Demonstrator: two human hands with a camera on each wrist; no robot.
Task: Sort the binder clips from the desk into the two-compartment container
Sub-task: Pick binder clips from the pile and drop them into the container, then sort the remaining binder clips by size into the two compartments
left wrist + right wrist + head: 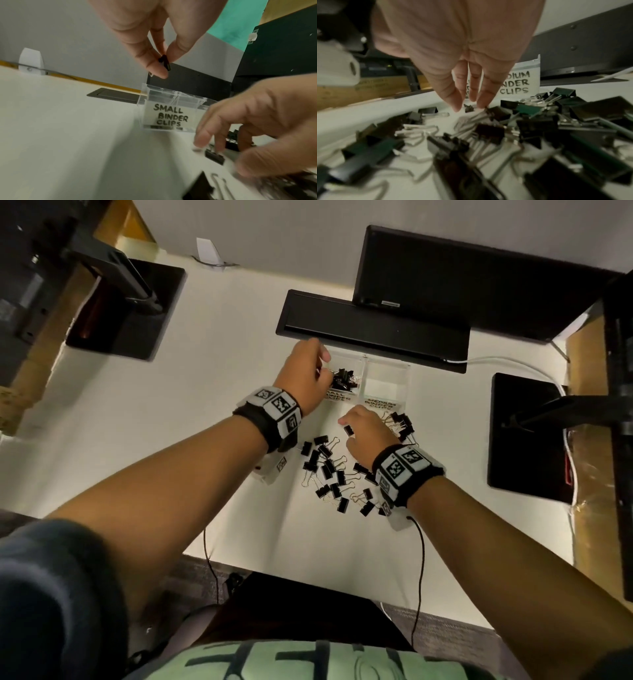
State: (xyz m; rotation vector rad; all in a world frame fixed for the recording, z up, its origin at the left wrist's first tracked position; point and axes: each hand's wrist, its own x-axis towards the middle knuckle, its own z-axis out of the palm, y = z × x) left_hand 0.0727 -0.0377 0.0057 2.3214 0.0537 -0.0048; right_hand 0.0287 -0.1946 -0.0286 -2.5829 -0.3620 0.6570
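Note:
A clear two-compartment container stands at the back of the white desk. Its left half, labelled SMALL BINDER CLIPS, holds several small black clips. The right half, labelled for medium clips, shows no clips. My left hand hovers over the left half and pinches a small black clip between thumb and finger. A loose pile of black binder clips lies in front of the container. My right hand reaches down at the pile's far edge, its fingertips closing on a small clip.
A long black recessed tray and a black box sit right behind the container. Black stand bases stand at left and right. A white cable runs along the right. More clips lie beside my right hand.

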